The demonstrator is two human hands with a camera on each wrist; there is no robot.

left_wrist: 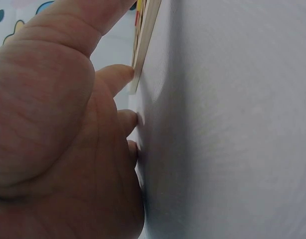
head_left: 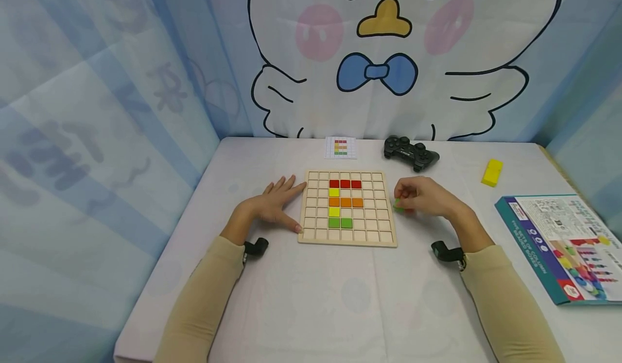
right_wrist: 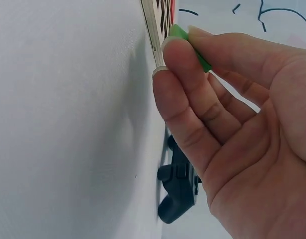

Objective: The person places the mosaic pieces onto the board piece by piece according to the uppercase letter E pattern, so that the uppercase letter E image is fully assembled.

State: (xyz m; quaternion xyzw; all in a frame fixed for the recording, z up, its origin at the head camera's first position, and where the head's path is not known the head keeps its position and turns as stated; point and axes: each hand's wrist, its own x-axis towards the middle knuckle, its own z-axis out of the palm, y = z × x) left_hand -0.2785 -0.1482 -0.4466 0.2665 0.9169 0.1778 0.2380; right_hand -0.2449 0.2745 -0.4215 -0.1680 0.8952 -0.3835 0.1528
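Observation:
A square wooden grid board [head_left: 374, 236] lies on the table, holding three red tiles [head_left: 345, 183], two yellow ones, three orange tiles [head_left: 345, 202] and two green tiles [head_left: 340, 223] in the shape of a letter E lacking its lower right cell. My left hand [head_left: 273, 203] is spread at the board's left side, thumb and index finger touching its edge. Beside the right edge, my right hand [head_left: 425, 196] pinches a green tile [right_wrist: 193, 49] between thumb and fingers, with the other fingers curled loosely.
Behind the board lies a small pattern card [head_left: 340, 147]. A black game controller [head_left: 411, 153] sits at the back, right of the card. Farther right are a yellow block [head_left: 492, 173] and a flat teal-edged box [head_left: 563, 249]. Printed cloth [head_left: 379, 109] hangs behind the table.

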